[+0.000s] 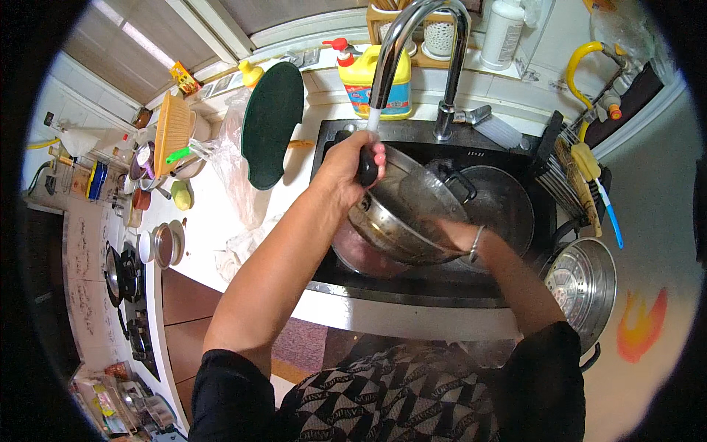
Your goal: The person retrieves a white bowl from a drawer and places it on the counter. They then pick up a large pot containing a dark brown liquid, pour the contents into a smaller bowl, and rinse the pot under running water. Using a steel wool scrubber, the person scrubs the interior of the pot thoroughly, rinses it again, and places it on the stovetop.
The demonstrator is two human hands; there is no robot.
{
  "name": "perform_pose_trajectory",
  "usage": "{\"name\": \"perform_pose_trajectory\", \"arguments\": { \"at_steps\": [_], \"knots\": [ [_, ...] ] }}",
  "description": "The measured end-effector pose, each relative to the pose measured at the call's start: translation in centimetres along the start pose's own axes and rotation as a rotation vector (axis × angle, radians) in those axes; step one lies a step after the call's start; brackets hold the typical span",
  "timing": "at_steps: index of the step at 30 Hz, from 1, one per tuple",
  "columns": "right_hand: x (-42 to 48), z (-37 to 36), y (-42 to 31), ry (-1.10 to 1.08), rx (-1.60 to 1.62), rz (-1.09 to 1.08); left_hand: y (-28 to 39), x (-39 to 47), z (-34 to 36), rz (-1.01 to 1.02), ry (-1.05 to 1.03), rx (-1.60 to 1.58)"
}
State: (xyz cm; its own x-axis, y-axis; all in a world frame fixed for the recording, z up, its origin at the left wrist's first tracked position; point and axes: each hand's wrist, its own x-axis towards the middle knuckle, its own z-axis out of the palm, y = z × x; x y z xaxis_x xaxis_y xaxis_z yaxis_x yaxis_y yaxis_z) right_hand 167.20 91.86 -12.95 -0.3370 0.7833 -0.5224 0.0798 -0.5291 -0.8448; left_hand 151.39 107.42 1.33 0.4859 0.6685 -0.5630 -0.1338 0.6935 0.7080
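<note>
My left hand (353, 166) grips the black side handle (367, 167) of a stainless steel pot (386, 224). The pot is tilted above the black sink (409, 294), its other black handle (463, 185) on the far side. Inside the pot is my right hand (455, 236), blurred and with its fingers partly hidden; whether it holds anything does not show. Water runs from the chrome faucet (382, 77) just behind my left hand. Below the pot sits a round vessel with pinkish contents (364, 251). A dark round pan or lid (505, 204) lies at the sink's right.
A steel steamer pot (588, 282) with a perforated bottom hangs or stands right of the sink. Behind are a yellow detergent jug (386, 88) and a dark green board (273, 127). A dish rack with brushes (585, 160) borders the right, a white cloth (240, 254) the left.
</note>
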Motion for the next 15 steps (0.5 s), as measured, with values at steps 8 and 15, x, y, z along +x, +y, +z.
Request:
{"name": "perform_pose_trajectory", "arguments": {
  "at_steps": [8, 15],
  "knots": [
    [0.5, -1.7, -0.1, -0.22, -0.63, 0.007, -1.3, -1.7, 3.1, -0.012, 0.103, -0.077],
    [9.3, 7.5, -6.4, 0.195, -0.355, -0.78, -2.9, -8.0, 0.2, 0.072, 0.042, 0.221]
  ]
}}
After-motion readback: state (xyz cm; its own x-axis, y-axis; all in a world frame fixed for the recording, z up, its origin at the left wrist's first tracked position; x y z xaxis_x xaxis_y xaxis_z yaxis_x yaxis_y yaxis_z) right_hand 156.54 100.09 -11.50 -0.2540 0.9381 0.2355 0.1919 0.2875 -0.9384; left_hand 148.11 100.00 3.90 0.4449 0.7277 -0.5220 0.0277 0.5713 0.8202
